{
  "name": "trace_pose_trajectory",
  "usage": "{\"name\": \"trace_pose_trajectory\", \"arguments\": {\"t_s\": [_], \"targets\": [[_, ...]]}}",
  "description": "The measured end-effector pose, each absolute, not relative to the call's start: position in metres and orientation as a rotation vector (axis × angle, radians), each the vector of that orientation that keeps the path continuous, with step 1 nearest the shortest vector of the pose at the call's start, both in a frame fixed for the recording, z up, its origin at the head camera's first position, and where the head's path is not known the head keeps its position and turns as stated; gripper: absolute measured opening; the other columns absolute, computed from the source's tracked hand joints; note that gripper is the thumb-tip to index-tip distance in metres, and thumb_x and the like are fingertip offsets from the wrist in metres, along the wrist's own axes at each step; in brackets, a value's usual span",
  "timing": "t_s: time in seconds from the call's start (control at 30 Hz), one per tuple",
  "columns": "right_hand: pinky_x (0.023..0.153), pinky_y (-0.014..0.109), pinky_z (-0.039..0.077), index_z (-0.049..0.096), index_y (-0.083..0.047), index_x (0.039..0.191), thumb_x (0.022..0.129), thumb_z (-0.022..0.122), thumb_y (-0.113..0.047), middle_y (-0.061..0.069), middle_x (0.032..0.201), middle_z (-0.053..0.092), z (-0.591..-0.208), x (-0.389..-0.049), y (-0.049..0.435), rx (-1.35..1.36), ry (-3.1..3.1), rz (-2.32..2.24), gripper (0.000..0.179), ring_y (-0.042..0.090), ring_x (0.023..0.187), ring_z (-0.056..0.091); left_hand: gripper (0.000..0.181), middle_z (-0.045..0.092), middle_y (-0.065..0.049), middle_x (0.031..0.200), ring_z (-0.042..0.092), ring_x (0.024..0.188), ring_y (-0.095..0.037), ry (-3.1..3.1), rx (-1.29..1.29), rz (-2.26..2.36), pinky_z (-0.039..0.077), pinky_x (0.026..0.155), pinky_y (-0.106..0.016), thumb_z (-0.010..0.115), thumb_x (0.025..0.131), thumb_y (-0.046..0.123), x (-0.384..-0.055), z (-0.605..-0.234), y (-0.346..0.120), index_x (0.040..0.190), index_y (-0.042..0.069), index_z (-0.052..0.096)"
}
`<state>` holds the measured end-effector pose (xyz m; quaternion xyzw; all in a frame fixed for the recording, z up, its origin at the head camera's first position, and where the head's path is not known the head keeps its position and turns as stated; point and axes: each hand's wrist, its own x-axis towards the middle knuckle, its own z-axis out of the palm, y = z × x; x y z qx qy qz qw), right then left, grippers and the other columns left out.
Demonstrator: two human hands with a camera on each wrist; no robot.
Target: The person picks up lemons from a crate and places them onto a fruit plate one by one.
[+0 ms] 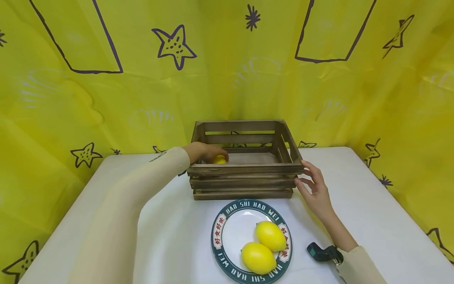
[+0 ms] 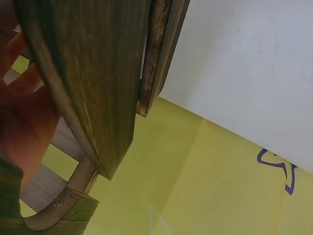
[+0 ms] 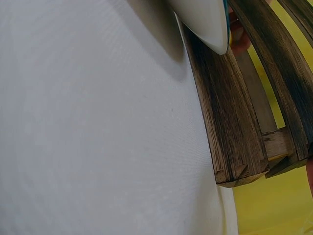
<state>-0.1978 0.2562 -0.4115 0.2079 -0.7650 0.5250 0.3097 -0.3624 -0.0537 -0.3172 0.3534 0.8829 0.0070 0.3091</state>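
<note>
A brown slatted wooden crate [image 1: 244,170] stands on the white table. My left hand [image 1: 207,151] reaches over its left end and grips a yellow lemon [image 1: 220,159] inside, partly covered by the fingers. In the left wrist view, crate slats [image 2: 93,73] hide much of that hand [image 2: 24,127]. At the front right corner, my right hand [image 1: 315,193] holds the crate, thumb on a front slat and fingers by the top edge. Before the crate lies a green-rimmed plate [image 1: 237,228] bearing two lemons, one farther back [image 1: 270,235] and one nearer [image 1: 258,258].
A yellow curtain [image 1: 227,90] with dark star drawings hangs behind the white table [image 1: 170,236] and at its sides. A dark strapped device [image 1: 324,253] sits at the right wrist. The plate's edge [image 3: 205,24] shows close to the crate in the right wrist view.
</note>
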Motion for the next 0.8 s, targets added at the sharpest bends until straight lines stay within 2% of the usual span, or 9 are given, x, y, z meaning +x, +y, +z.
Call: {"name": "trace_pose_trajectory", "arguments": {"t_s": [0.27, 0.5, 0.63, 0.8], "targets": [[0.088, 0.007, 0.046, 0.04, 0.014, 0.134, 0.078, 0.055, 0.032, -0.02, 0.133, 0.04, -0.392, -0.187, 0.246, 0.562, -2.033, 1.366, 0.061, 0.0, 0.109, 0.049, 0.051, 0.038, -0.018, 0.151, 0.037, 0.135, -0.031, 2.313, 0.965, 0.045, 0.03, 0.115, -0.043, 0.05, 0.091, -0.013, -0.365, -0.319, -0.051, 0.137, 0.009, 0.051], [0.088, 0.007, 0.045, 0.04, 0.014, 0.134, 0.078, 0.055, 0.031, -0.019, 0.133, 0.04, -0.392, -0.186, 0.245, 0.561, -2.032, 1.373, 0.061, 0.0, 0.109, 0.049, 0.055, 0.039, -0.016, 0.15, 0.041, 0.128, -0.029, 2.362, 1.004, 0.054, 0.038, 0.11, -0.04, 0.049, 0.09, -0.015, -0.363, -0.32, -0.051, 0.137, 0.012, 0.052], [0.088, 0.007, 0.045, 0.04, 0.013, 0.134, 0.077, 0.055, 0.033, -0.02, 0.134, 0.04, -0.392, -0.186, 0.245, 0.568, -2.027, 1.367, 0.063, 0.0, 0.109, 0.049, 0.054, 0.041, -0.016, 0.15, 0.04, 0.13, -0.029, 2.385, 1.071, 0.084, 0.035, 0.112, -0.041, 0.056, 0.088, -0.01, -0.365, -0.319, -0.051, 0.138, 0.01, 0.051], [0.087, 0.006, 0.045, 0.04, 0.012, 0.136, 0.076, 0.056, 0.033, -0.019, 0.133, 0.04, -0.407, -0.196, 0.254, 0.55, -2.035, 1.372, 0.066, -0.001, 0.11, 0.048, 0.052, 0.044, -0.015, 0.146, 0.04, 0.132, -0.031, 2.406, 1.142, 0.129, 0.033, 0.113, -0.042, 0.066, 0.089, 0.005, -0.369, -0.32, -0.051, 0.139, 0.006, 0.051]]}}
